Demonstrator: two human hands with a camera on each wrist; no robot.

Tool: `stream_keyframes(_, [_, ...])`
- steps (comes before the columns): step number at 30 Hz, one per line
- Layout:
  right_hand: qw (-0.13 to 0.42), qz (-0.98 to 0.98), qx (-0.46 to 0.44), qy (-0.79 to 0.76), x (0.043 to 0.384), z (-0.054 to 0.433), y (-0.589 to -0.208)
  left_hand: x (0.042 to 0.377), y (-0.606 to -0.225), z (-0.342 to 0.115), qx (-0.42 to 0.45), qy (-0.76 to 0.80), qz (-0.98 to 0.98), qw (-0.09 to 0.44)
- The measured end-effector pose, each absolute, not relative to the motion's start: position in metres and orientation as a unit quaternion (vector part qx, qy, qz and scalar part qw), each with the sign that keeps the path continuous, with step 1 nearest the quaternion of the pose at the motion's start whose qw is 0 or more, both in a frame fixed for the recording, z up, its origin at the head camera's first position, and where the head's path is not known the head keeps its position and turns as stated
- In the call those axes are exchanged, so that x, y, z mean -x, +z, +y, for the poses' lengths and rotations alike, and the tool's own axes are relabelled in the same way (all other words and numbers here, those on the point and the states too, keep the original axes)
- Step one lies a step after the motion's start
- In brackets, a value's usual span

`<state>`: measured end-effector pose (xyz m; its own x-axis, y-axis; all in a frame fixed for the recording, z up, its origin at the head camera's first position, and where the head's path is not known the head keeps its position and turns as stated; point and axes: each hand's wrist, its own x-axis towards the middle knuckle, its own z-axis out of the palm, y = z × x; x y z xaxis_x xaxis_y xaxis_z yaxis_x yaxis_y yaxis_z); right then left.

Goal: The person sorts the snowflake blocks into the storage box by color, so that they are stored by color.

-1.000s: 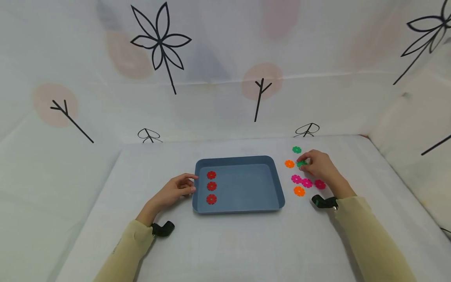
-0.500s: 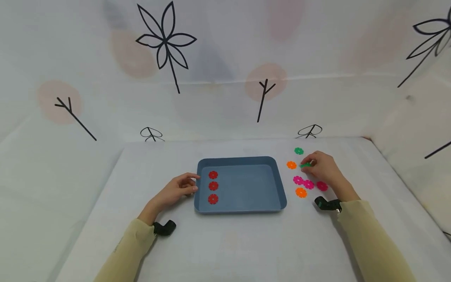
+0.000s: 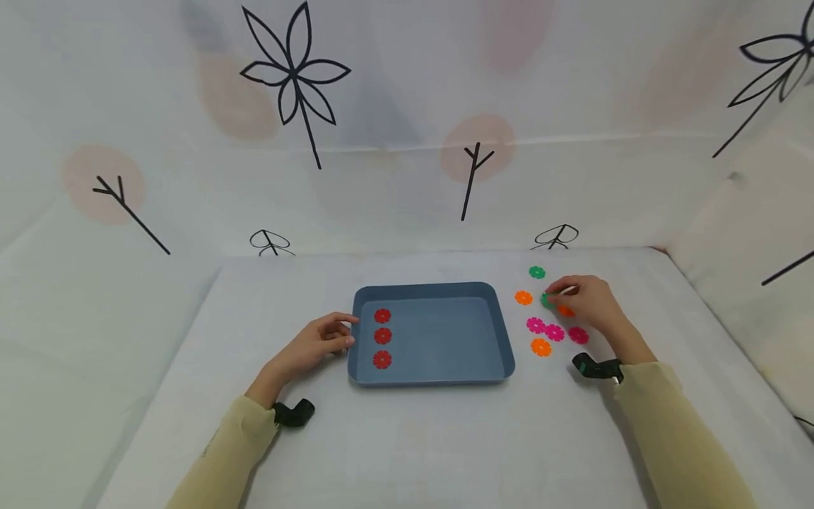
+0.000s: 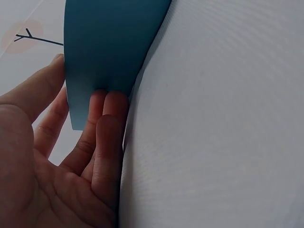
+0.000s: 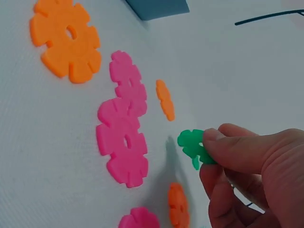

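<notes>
My right hand (image 3: 586, 302) pinches a green flower-shaped disc (image 5: 192, 142) between thumb and fingers, a little above the table. Another green disc (image 3: 537, 272) lies farther back. Orange discs (image 3: 523, 297) and pink discs (image 5: 124, 142) are scattered around this hand, with one orange disc (image 3: 565, 311) partly hidden under it. At the left end of the blue-grey tray (image 3: 445, 382), my left hand (image 3: 316, 339) rests with its fingertips on the outer wall and rim, fingers loosely bent. Inside the tray, three red discs (image 3: 382, 336) form a column near its left wall.
White cloth covers the table (image 3: 407, 438), and a printed cloth backdrop (image 3: 381, 191) rises behind it. A dark wrist device (image 3: 294, 413) sits on the left wrist and another device (image 3: 596, 367) on the right.
My right hand has shifted slightly right with the green disc, and the orange disc beneath shows more. My left hand stays at the tray; the head view sways slightly.
</notes>
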<state>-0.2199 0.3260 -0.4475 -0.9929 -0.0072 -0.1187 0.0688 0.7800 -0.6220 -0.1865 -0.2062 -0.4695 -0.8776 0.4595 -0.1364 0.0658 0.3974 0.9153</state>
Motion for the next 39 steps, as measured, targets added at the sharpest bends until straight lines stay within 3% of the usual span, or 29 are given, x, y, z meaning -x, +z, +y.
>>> stream_keyframes(11, [0.017,0.933,-0.004,-0.36,0.215,0.311,-0.426,0.186,-0.468,-0.207,-0.157,0.522,0.817,0.189])
stream_keyframes(24, [-0.004,0.928,0.08,-0.365,0.219,0.273,-0.414,0.189,-0.468,-0.205,-0.16,0.525,0.814,0.191])
stream_keyframes(33, [0.03,0.913,0.138,-0.382,0.224,0.239,-0.413,0.188,-0.471,-0.206,-0.155,0.528,0.813,0.191])
stream_keyframes(39, [0.019,0.909,0.191,-0.369,0.228,0.216,-0.414,0.188,-0.472,-0.207,-0.154,0.52,0.817,0.196])
